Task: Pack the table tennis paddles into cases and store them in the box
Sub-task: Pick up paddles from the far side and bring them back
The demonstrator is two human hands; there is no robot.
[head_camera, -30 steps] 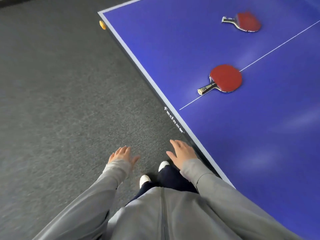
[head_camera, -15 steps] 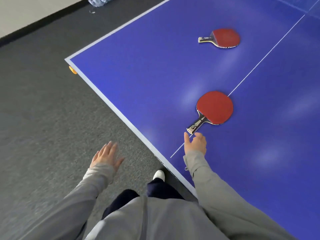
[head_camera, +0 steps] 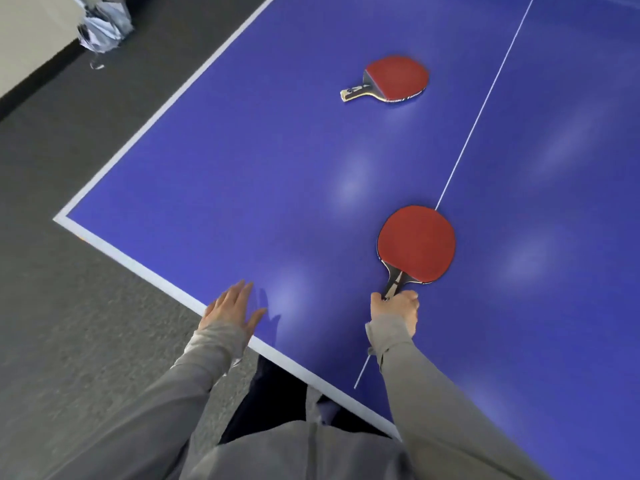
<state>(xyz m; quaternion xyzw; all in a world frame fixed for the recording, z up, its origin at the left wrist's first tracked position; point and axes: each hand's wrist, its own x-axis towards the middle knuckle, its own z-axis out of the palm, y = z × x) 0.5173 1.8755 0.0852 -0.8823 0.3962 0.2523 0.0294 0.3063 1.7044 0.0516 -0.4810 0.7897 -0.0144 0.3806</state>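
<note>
Pickup step: right hand [head_camera: 394,308] grips near paddle [head_camera: 416,244] handle; left hand [head_camera: 231,305] open, empty; next, lift toward a case.

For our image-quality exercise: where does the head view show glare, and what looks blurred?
Head view: soft pale glare patches across the blue table; the left hand is motion-blurred, the far paddle slightly smeared, the near paddle gripped by the right hand sharper.

1. Blue table tennis table [head_camera: 242,188] with white edge stripes and a thin white centre line [head_camera: 485,98]
2. Dark grey carpet floor [head_camera: 69,341] around its corner
3. Crumpled pale blue-grey bundle [head_camera: 104,26] on the carpet, by the white wall [head_camera: 31,36] with black skirting [head_camera: 34,86]
</note>
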